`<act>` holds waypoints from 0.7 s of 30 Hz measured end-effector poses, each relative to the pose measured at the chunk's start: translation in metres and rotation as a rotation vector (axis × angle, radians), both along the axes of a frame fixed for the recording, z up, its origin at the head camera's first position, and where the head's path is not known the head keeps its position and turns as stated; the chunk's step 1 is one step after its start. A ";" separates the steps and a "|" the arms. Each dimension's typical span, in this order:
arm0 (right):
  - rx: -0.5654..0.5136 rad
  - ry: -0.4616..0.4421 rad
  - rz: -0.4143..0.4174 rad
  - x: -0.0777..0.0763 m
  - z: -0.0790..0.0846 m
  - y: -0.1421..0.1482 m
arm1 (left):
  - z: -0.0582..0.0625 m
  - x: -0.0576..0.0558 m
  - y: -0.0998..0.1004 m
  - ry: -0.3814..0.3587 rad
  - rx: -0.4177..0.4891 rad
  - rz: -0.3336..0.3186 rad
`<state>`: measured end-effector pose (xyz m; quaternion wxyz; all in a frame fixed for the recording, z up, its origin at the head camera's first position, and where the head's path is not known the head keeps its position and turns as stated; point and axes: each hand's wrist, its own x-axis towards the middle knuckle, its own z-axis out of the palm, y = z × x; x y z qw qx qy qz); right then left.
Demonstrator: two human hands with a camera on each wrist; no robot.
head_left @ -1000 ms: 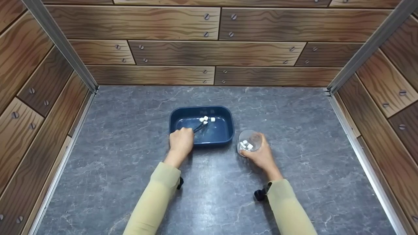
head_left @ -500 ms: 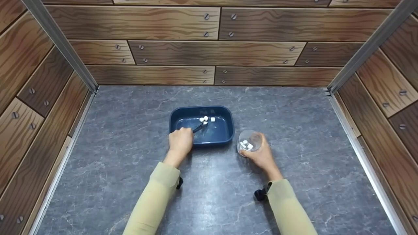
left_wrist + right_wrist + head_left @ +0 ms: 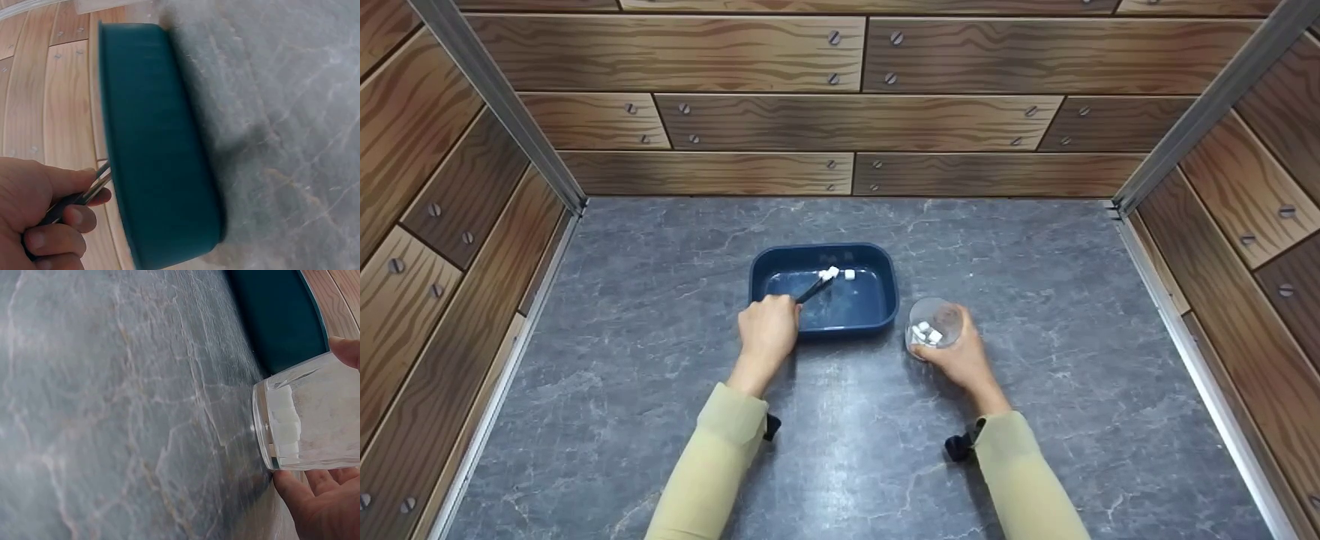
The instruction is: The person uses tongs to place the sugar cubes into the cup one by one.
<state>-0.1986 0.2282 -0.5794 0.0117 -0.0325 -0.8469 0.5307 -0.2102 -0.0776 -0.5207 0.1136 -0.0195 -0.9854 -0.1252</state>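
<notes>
My left hand (image 3: 769, 324) grips a pair of black tweezers (image 3: 813, 290) over the near side of a dark blue rectangular tub (image 3: 847, 328). The tweezers' tips are at a small bunch of white cubes (image 3: 832, 271) in the tub; whether they pinch one is too small to tell. Another white cube (image 3: 850, 274) lies just to the right. In the left wrist view, thumb and fingers close round the tweezers (image 3: 84, 197), their tips hidden behind the tub wall (image 3: 152, 140). My right hand (image 3: 962, 356) holds a clear cup (image 3: 945, 315) with several white cubes (image 3: 287, 422) at its bottom.
The tub and cup stand on a grey marbled surface (image 3: 622, 360), the cup right of the tub. Wood-patterned panels (image 3: 757, 120) rise at the back and both sides, with metal rails at the corners.
My left hand has shifted slightly left and nearer. The tweezers' tips have moved a little up and left, and the front cube no longer shows apart from the bunch. The right hand stays put.
</notes>
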 end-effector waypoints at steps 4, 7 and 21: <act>-0.001 -0.008 0.001 0.000 0.000 0.001 | 0.009 0.004 -0.002 0.001 0.029 0.002; 0.004 0.000 -0.001 0.000 0.000 0.001 | 0.014 0.007 -0.002 0.005 0.039 -0.006; 0.010 0.026 -0.005 0.000 0.000 0.000 | 0.037 0.027 0.004 0.175 0.041 -0.101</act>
